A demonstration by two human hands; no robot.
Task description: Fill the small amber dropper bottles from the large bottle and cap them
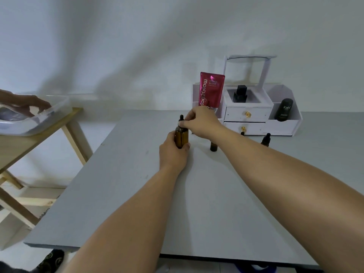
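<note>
While the left hand (173, 152) clasps the large amber bottle (181, 137) upright near the table's (122, 194) far edge, the right hand (202, 123) pinches its black dropper cap (181, 120). Two small amber dropper bottles (213, 145) (one capped (266, 139)) stand just right, before a white organizer (254, 119).

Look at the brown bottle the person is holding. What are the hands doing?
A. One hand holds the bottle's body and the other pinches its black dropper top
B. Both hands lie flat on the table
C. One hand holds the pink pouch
A: the left hand wraps the amber bottle while the right hand fingers pinch its black dropper cap.
</note>
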